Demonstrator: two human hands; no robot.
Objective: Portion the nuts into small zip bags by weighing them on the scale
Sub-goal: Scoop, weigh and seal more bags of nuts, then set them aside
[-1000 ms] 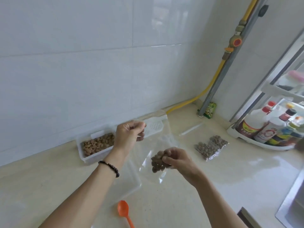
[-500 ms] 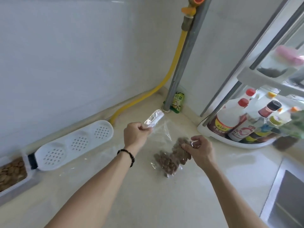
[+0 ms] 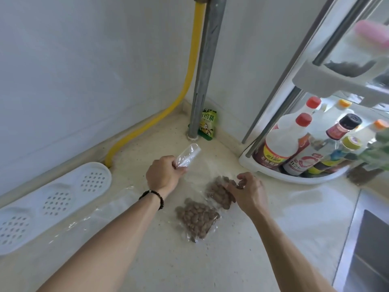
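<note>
Clear plastic holds the brown nuts in two small zip bags on the pale stone counter (image 3: 284, 218), just below the middle of the frame. The nearer filled bag (image 3: 196, 219) lies flat and untouched, lower centre. The second filled bag (image 3: 219, 191) lies just up and right of it, beside it; whether the two touch cannot be told. The right hand (image 3: 246, 191) rests on this bag's right end, fingers bent down onto it, though a firm pinch cannot be told. The left hand (image 3: 163, 175), left of centre with a dark bead bracelet (image 3: 154, 198) at the wrist, is closed around a small roll of empty clear bags (image 3: 187, 155) that sticks up and to the right. At lower left lies a white perforated lid (image 3: 52, 202). A yellow hose (image 3: 187, 81) and a grey pipe (image 3: 205, 66) run down the upper centre to a green packet (image 3: 208, 125). Sauce bottles (image 3: 294, 144) stand in a white rack (image 3: 290, 175) at right.
</note>
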